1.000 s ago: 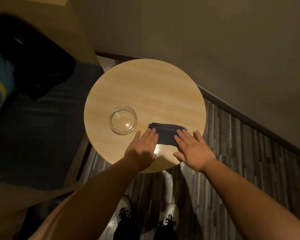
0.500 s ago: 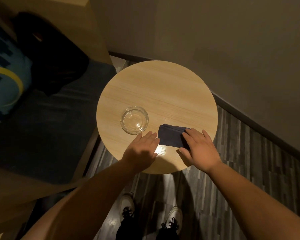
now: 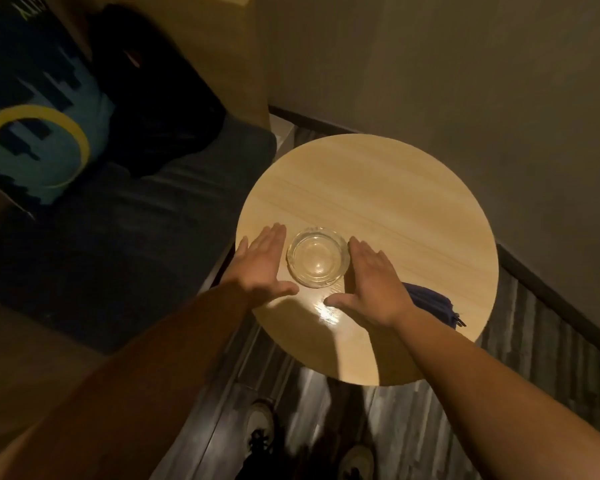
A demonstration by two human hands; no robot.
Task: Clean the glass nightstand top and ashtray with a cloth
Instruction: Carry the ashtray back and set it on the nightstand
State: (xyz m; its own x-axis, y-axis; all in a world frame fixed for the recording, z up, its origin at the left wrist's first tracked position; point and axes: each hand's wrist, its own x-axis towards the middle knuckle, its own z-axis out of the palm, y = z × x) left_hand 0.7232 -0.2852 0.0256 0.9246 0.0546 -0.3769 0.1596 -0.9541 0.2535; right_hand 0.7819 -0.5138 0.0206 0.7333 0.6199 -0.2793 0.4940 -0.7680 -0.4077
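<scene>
head view looks straight down at a round nightstand top (image 3: 378, 188), pale and wood-grained under what may be a glossy layer, since a bright glare sits on it between the wrists. near its left edge stands a clear glass ashtray (image 3: 317, 257). the left hand (image 3: 262, 266) and right hand (image 3: 373, 280) flank it, palms turned inward, fingers straight and spread, thumbs stretched toward each other below the dish. both hands are loose and grasp nothing. whether the fingertips actually touch the ashtray's rim i cannot tell; they look just beside it on either side.

the pose reads as a two-sided cupping approach, probably to lift or shift the ashtray so it can be wiped, or so the surface under it can be. that is a guess from the framing of the hands alone.

a dark blue cloth (image 3: 430, 303) lies on the nightstand top near its lower right edge, partly covered by the right wrist, so its full shape and fold are hidden. neither hand is on it.

dim warm light makes any dirt or smears impossible to judge. the nightstand's base is out of sight under its top. to the left are a dark cushion (image 3: 125, 237) and a printed pillow (image 3: 39, 133), cut off by the frame. below, shoes (image 3: 260, 427) show blurred on the striped floor (image 3: 551, 341).
</scene>
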